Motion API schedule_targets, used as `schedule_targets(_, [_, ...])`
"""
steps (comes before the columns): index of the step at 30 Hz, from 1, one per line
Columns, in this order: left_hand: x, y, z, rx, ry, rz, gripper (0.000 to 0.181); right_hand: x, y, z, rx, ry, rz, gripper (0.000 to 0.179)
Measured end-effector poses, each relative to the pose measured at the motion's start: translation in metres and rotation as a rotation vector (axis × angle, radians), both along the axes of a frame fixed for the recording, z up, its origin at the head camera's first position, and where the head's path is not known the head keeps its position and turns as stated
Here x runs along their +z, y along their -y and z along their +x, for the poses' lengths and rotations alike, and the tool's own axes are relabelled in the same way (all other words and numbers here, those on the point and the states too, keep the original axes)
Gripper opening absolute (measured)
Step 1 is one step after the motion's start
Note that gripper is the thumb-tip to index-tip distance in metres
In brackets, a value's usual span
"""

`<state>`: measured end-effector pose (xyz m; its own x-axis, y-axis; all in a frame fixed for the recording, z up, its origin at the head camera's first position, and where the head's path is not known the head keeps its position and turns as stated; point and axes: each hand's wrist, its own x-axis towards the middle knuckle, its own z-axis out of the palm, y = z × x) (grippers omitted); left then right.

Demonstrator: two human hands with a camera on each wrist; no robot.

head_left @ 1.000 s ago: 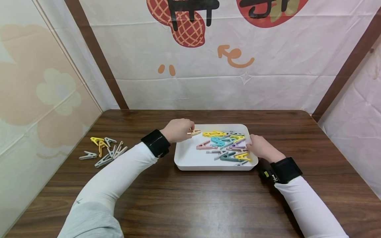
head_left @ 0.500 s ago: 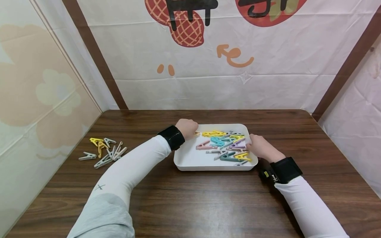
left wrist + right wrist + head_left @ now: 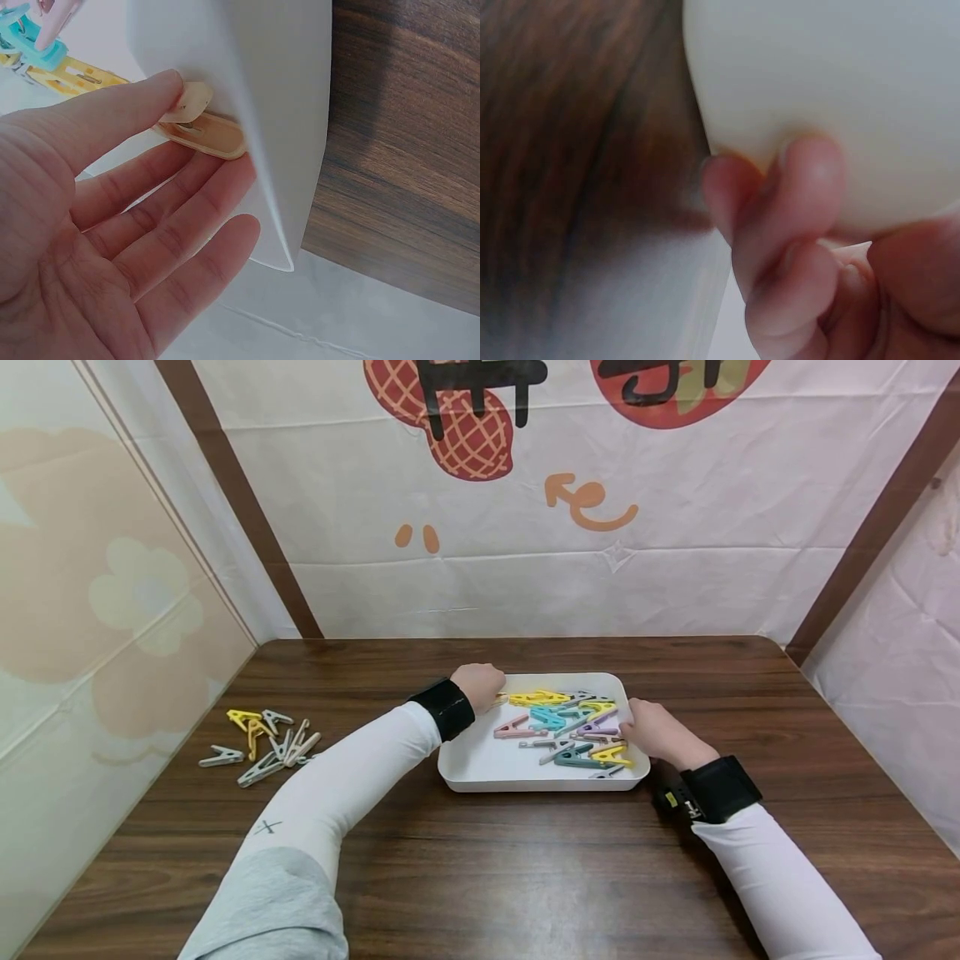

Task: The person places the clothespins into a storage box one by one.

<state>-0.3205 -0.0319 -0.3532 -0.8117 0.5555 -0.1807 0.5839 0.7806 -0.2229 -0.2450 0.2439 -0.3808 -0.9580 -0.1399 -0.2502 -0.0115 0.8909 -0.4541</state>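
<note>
My left hand (image 3: 478, 687) is over the far left corner of a white tray (image 3: 480, 768). In the left wrist view it pinches a peach clothespin (image 3: 214, 135), thumb on top and fingers underneath, close by the tray wall. Several clothespins in yellow, turquoise, pink, purple, grey and green lie in the tray's middle and right part, among them a pink one (image 3: 517, 728) and a turquoise one (image 3: 547, 717). My right hand (image 3: 660, 731) holds the tray's right side; in the right wrist view its curled fingers (image 3: 810, 187) press against the outer wall.
A loose group of clothespins lies on the brown wooden table (image 3: 525, 868) at the left, with a yellow one (image 3: 242, 717) and a grey one (image 3: 222, 756). A printed cloth (image 3: 525, 593) hangs behind the table's far edge.
The left hand has moved right with the peach clothespin, from the tray's left rim to beside the yellow clothespins at the far side. The right hand and tray have stayed put.
</note>
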Motion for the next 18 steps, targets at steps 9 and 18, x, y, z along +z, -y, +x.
schedule_targets(9, [-0.001, 0.007, -0.002, -0.017, -0.008, 0.048, 0.016, 0.0, 0.001, 0.001, -0.008, 0.007, -0.004, 0.046])
schedule_targets(18, [0.031, 0.04, 0.021, 0.0, -0.026, 0.161, 0.029, 0.0, 0.0, 0.0, 0.009, -0.006, 0.028, 0.049])
